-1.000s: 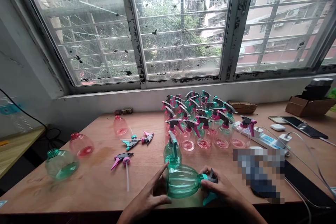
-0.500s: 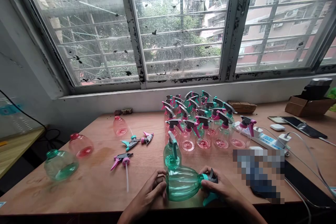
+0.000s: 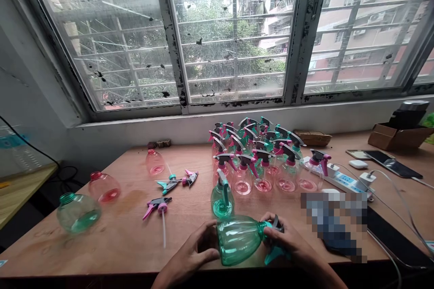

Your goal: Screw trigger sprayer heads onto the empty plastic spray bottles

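Note:
A teal spray bottle (image 3: 239,239) lies on its side between my hands near the table's front edge. My left hand (image 3: 195,250) cups its base with curled fingers. My right hand (image 3: 288,244) is wrapped round its neck and the teal and black trigger head (image 3: 275,235). Just behind stands another teal bottle (image 3: 222,196) with its sprayer on. Several finished pink and teal spray bottles (image 3: 261,158) stand grouped further back.
Three loose trigger sprayers (image 3: 169,194) lie left of centre. Capless bottles rest at the left: a teal one (image 3: 77,212), a pink one (image 3: 104,187), another pink one (image 3: 155,162). A power strip (image 3: 346,180), cables, phones (image 3: 389,162) and a cardboard box (image 3: 400,135) occupy the right.
My left fingers have closed from a spread reach onto the bottle's base. The bottle has tilted and shifted slightly toward me, and my right hand has turned on the trigger head.

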